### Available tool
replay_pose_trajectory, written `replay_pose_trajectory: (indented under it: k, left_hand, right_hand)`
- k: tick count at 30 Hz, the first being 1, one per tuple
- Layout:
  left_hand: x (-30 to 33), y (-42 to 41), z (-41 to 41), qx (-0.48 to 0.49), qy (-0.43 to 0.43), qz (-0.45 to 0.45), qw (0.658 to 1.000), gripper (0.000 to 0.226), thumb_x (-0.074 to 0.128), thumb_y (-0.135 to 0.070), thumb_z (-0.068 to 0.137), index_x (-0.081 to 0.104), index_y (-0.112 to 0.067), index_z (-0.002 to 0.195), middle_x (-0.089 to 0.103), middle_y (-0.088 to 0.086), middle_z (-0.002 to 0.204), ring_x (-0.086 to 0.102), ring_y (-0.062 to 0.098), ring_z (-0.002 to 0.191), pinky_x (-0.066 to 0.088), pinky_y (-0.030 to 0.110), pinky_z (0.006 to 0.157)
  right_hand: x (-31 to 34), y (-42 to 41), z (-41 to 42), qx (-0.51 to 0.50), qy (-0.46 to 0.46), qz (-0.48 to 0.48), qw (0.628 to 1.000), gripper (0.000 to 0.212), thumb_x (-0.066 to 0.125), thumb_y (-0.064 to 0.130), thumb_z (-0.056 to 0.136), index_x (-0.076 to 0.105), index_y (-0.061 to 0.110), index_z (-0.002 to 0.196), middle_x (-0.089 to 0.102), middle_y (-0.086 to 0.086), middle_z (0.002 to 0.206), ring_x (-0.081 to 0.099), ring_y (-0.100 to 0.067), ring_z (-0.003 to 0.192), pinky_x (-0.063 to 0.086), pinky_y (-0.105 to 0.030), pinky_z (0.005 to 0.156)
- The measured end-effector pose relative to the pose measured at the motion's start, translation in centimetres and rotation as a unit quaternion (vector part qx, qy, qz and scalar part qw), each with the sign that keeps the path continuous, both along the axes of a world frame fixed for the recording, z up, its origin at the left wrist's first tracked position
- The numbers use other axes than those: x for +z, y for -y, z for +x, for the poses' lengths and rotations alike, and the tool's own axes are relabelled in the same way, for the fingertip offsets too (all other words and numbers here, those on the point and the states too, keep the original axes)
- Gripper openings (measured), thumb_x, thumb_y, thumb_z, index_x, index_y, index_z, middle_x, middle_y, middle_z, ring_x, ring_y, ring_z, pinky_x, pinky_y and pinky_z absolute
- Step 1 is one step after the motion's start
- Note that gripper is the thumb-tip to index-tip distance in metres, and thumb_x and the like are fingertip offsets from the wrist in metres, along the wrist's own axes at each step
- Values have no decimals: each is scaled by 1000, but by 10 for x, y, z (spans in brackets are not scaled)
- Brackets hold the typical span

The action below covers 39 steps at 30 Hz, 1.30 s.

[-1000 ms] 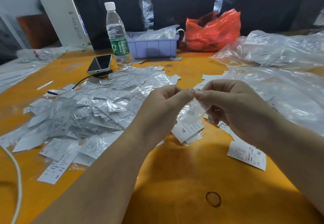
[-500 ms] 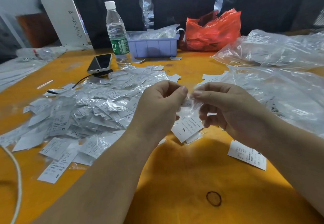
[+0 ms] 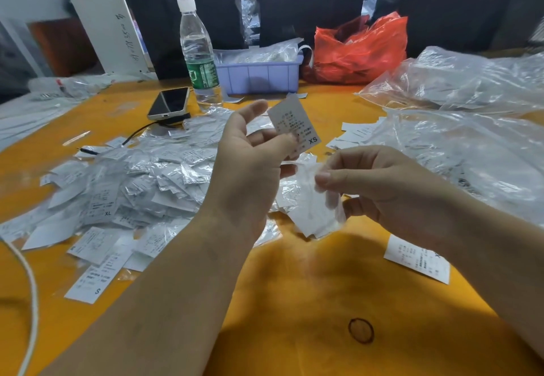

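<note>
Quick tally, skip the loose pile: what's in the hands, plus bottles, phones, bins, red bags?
Label, in left hand: 1
Clear bag, in right hand: 1
Bottle: 1
Phone: 1
Bin: 1
Red bag: 1
Total: 6

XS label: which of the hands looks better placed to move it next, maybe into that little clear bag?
Left, probably. The left hand pinches the XS label, raised just above the clear bag. The right hand is busy pinching that bag near its top, so it seems best used for steadying.
</note>
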State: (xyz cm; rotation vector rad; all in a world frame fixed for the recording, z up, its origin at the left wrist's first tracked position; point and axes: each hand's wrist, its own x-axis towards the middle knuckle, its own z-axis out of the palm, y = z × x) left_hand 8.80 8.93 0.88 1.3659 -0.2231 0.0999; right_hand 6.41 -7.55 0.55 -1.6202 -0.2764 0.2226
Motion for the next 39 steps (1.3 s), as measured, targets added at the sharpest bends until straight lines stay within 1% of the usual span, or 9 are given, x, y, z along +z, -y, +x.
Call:
replay_pose_trajectory:
  k: [3, 6, 8, 14, 17, 22, 29, 32, 39]
  left_hand:
    - [1, 1, -1, -16, -2, 7, 1000, 40, 63, -4, 89, 51, -29, 117, 71, 3, 84, 70, 9, 72, 53, 23, 62]
    - [1, 2, -3, -27, 9, 51, 998, 35, 61, -2, 89, 55, -26, 114, 71, 12, 94, 71, 18, 81, 55, 30, 69]
    - [1, 2, -3, -34, 14, 67, 997, 34, 60, -1, 89, 57, -24, 114, 73, 11, 94, 70, 23, 85, 55, 32, 73]
    - [2, 1, -5, -41, 40, 101, 993, 34, 61, 0, 89, 56, -22, 115, 74, 6, 86, 62, 8, 66, 49, 20, 60]
    - [2, 2, -5, -40, 42, 100, 993, 34, 62, 0, 89, 55, -22, 114, 74, 8, 86, 62, 6, 64, 48, 18, 59]
    - [2, 1, -5, -23, 47, 100, 994, 33, 62, -2, 89, 55, -25, 111, 73, 10, 89, 63, 7, 67, 50, 19, 62]
    - [2, 0, -5, 4, 44, 87, 995, 31, 61, -2, 89, 55, -26, 107, 73, 10, 88, 61, 4, 61, 48, 17, 57]
    - [1, 2, -5, 2, 45, 95, 994, 32, 60, 0, 89, 55, -25, 108, 71, 15, 91, 60, 4, 60, 47, 16, 58]
    - [1, 3, -6, 1, 43, 107, 993, 33, 61, -1, 88, 54, -23, 113, 72, 11, 88, 61, 3, 61, 48, 16, 59]
  right_hand:
    - [1, 0, 0, 2, 1, -2, 1000, 38, 74, 30, 63, 66, -1, 83, 60, -8, 67, 58, -16, 60, 50, -25, 55]
    - [1, 1, 0, 0, 4, 1, 1000, 32, 72, 28, 66, 65, 1, 82, 61, -6, 67, 57, -17, 62, 49, -25, 55]
    - [1, 0, -1, -9, 11, 4, 1000, 28, 71, 25, 67, 65, 2, 81, 60, -5, 67, 56, -15, 61, 48, -24, 53]
    - [3, 2, 0, -58, 32, 3, 998, 16, 70, 21, 67, 67, 7, 74, 62, -3, 72, 57, -14, 63, 49, -24, 54]
    - [3, 3, 1, -73, 43, -5, 996, 7, 69, 10, 78, 66, 7, 72, 62, -2, 69, 57, -13, 62, 50, -25, 54]
    - [4, 2, 1, -88, 60, -27, 994, 14, 65, 5, 85, 68, 8, 71, 61, -1, 66, 57, -13, 61, 51, -25, 56]
    - [1, 3, 1, -104, 80, -86, 988, 15, 68, 17, 85, 69, 5, 77, 60, -10, 64, 57, -16, 59, 50, -29, 60]
    - [1, 2, 0, -92, 83, -74, 990, 13, 68, 16, 85, 68, 7, 75, 59, -9, 64, 56, -14, 59, 50, -27, 60]
    - [2, 3, -1, -69, 98, -75, 990, 9, 69, 15, 83, 69, 8, 77, 62, -4, 68, 58, -15, 64, 50, -32, 63]
